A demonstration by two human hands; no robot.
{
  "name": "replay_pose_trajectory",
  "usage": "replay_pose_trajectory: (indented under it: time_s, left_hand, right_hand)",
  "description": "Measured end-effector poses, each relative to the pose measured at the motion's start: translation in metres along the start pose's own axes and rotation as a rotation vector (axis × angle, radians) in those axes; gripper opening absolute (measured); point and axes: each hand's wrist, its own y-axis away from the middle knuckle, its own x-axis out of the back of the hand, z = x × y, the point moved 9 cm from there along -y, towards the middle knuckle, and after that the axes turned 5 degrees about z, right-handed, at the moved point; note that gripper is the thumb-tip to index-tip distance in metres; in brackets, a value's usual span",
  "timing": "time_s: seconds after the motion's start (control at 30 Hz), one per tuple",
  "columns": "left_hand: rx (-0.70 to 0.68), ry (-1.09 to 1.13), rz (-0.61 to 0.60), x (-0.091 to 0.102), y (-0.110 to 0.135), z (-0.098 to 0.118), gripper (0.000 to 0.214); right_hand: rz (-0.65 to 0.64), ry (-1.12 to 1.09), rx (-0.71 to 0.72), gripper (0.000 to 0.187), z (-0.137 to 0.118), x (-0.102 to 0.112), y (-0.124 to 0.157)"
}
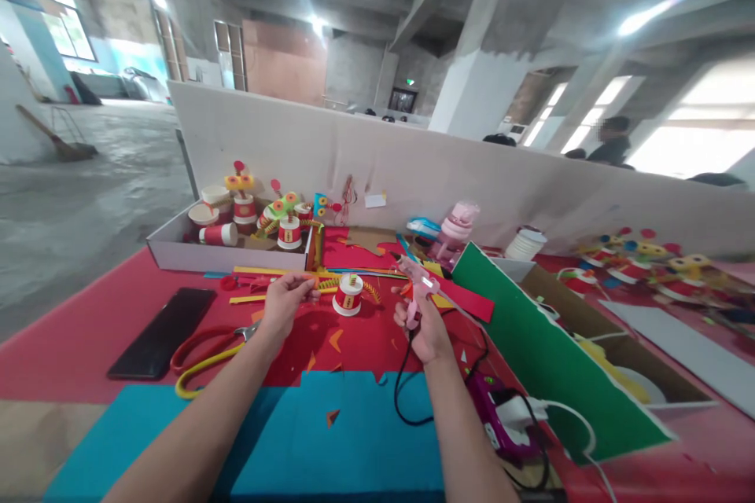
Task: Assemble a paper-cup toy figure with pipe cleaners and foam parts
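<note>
My right hand point(425, 330) is wrapped round the handle of a pink hot glue gun point(420, 291), its nozzle pointing up and left. My left hand point(284, 306) is closed in a pinch on what looks like a small orange paper piece point(313, 281), mostly covered by the fingers. Between the hands, an upside-down red and white paper cup point(348, 296) stands on the red table covering, with folded paper spring arms at its sides. A bit of yellow-green paper sits on its top. Yellow paper strips point(251, 299) lie behind and beside my left hand.
Scissors point(197, 357) with red and yellow handles and a black phone point(162, 334) lie at left. A white box point(227, 258) holds cups and finished figures. At right are a green board point(548, 354), a purple power strip point(501, 416) and cables. Blue sheet point(330, 448) lies in front.
</note>
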Motion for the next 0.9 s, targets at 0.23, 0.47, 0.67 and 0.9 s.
replay_pose_trajectory:
  time_s: [0.23, 0.47, 0.67, 0.9]
  left_hand:
    - [0.006, -0.129, -0.110, -0.015, 0.008, -0.005, 0.035]
    - [-0.008, -0.233, -0.123, -0.016, 0.011, -0.003, 0.029]
    - [-0.103, -0.336, -0.111, -0.014, 0.009, 0.001, 0.024]
    - [-0.069, -0.345, -0.103, -0.015, 0.010, -0.001, 0.024]
  right_hand:
    - [-0.192, 0.572, 0.140, 0.041, -0.001, -0.042, 0.035]
    - [-0.170, 0.848, 0.296, 0.038, -0.003, -0.053, 0.046]
    - [-0.220, 0.865, 0.418, 0.036, -0.004, -0.062, 0.051]
    - [-0.251, 0.864, 0.426, 0.034, -0.001, -0.068, 0.054]
